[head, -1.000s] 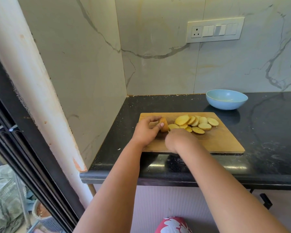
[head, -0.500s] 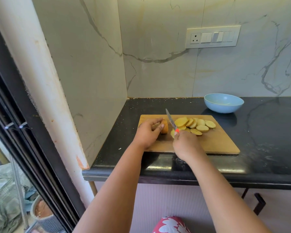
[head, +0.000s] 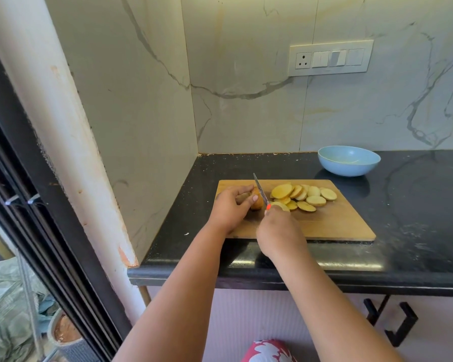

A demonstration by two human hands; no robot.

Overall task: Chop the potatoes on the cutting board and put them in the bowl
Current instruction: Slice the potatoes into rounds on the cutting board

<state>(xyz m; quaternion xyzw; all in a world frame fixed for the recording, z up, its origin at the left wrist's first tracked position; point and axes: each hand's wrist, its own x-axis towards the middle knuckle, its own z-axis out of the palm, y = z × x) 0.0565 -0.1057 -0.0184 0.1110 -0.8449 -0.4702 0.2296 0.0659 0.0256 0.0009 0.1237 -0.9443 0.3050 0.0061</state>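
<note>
A wooden cutting board [head: 332, 226] lies on the black counter. My left hand [head: 229, 209] grips the remaining end of a potato [head: 256, 203] at the board's left. My right hand [head: 279, 232] holds a knife [head: 260, 193] with an orange-red handle; its blade rests against the potato's cut face, tip pointing away from me. Several yellow potato slices [head: 305, 195] lie overlapping in a pile just right of the blade. A light blue bowl [head: 348, 160] stands behind the board at the right, with no slices visible in it.
The black counter [head: 416, 218] ends in a marble wall corner on the left and behind. A switch panel [head: 330, 58] is on the back wall. Black handles [head: 400, 325] hang below the counter's front edge. A dark door frame runs down the left.
The knife, hidden under my right hand a second ago, rose into view and now sits against the potato end. My left hand has kept its grip on the potato.
</note>
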